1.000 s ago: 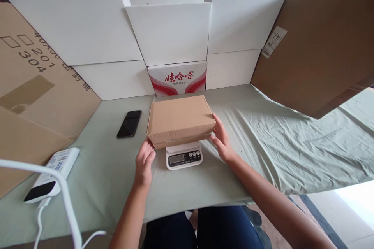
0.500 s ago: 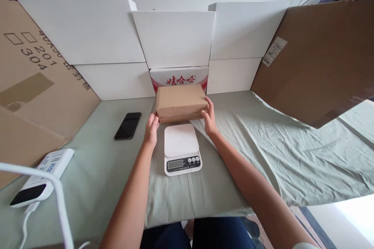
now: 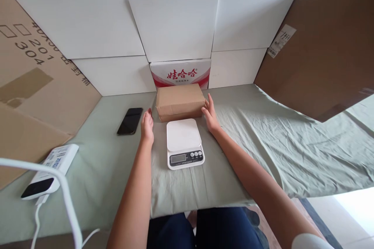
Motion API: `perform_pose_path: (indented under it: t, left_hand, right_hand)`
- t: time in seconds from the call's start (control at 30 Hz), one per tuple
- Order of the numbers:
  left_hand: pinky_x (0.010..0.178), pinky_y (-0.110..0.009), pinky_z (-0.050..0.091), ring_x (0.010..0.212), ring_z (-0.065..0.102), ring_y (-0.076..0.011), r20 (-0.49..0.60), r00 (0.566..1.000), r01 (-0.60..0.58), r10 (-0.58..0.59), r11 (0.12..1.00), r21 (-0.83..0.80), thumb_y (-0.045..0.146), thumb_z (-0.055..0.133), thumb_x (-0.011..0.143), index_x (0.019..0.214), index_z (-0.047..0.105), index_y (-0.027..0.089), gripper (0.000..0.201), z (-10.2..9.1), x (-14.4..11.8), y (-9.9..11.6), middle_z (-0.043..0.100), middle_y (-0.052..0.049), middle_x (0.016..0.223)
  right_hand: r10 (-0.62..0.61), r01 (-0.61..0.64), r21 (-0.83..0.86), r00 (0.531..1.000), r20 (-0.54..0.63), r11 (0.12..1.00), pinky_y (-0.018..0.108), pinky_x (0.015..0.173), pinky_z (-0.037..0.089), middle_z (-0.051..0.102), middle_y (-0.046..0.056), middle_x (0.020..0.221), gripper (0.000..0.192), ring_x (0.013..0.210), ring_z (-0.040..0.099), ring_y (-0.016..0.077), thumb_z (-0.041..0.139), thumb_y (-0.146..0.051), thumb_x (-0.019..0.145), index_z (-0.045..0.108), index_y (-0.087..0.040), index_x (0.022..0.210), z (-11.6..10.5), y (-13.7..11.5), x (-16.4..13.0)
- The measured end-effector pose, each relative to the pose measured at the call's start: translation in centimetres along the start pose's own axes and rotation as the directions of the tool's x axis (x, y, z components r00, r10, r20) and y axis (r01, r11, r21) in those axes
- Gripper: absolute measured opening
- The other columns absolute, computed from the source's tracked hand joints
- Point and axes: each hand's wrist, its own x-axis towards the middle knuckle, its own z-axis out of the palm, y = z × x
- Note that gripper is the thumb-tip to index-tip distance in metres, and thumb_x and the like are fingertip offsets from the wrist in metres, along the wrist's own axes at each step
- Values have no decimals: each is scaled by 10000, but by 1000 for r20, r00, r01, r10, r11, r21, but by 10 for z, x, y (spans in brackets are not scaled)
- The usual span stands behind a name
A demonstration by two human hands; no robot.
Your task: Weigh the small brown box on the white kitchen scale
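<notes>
A closed brown cardboard box (image 3: 179, 101) lies flat on the green cloth, just behind a white kitchen scale (image 3: 184, 143) whose platform is bare. My left hand (image 3: 147, 126) hovers open a little to the left of the box, apart from it. My right hand (image 3: 210, 114) is open with its fingers against the box's right end. Neither hand holds anything.
A black phone (image 3: 130, 121) lies left of the box. A white power bank (image 3: 48, 171) with a cable sits at the near left. A red and white carton (image 3: 180, 73) stands behind the box. White panels (image 3: 172, 27) and brown cardboard sheets (image 3: 324, 46) wall the table (image 3: 277, 144).
The box went from the scale to the cloth behind it. My left hand has let go and drawn back to the left; my right hand has opened at the box's right end.
</notes>
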Motion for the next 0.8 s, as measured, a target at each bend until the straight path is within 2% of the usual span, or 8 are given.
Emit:
perform_pose_path:
  t: [0.1,0.3,0.37,0.47,0.6,0.8]
  left_hand:
    - [1289,-430,298,1594,361,-282,25,999,21,-21,1000,7,739,567,890,1460,634,241,759,-1,-2,2,468,-142,1669]
    - [1263,-475,351,1523,480,-331,149,989,5,-12,999,43,781,626,829,1455,630,190,861,14,-8,-1,580,-195,1567]
    - [1253,-473,370,1508,500,-333,162,986,-45,38,998,44,777,639,826,1437,647,196,843,16,-11,5,601,-194,1546]
    - [1242,-469,387,1500,511,-332,175,974,-148,141,988,29,755,643,845,1427,661,201,803,15,-20,21,622,-186,1524]
    - [1249,-480,383,1513,491,-345,187,962,-215,198,974,75,744,620,871,1450,650,192,801,0,-54,40,615,-174,1535]
    - [1264,-541,357,1506,490,-386,126,973,-204,195,977,63,686,641,893,1481,628,164,787,-35,-133,34,633,-204,1504]
  right_hand:
    - [35,-33,37,998,-59,999,583,1351,224,251,-1,1788,914,1673,226,267,552,-700,954,112,-393,1695,-2,-2,-4]
    - [32,-32,-16,999,-10,999,560,1333,294,316,49,1766,955,1624,344,305,585,-692,940,161,-310,1706,4,-8,-6]
    - [-7,6,-52,1000,-7,999,550,1310,349,300,75,1768,1019,1609,364,323,588,-716,932,106,-279,1716,6,-12,-6]
    - [-126,122,-134,992,-19,983,561,1294,370,216,83,1791,1034,1630,306,338,566,-738,942,43,-296,1717,7,-25,-10]
    - [-259,249,-223,966,-16,943,592,1317,314,187,80,1792,958,1651,249,356,538,-706,979,43,-339,1712,3,-42,-33]
    - [-239,246,-201,969,60,948,591,1298,352,221,57,1777,858,1640,281,351,546,-608,1015,75,-404,1703,-6,-50,-104]
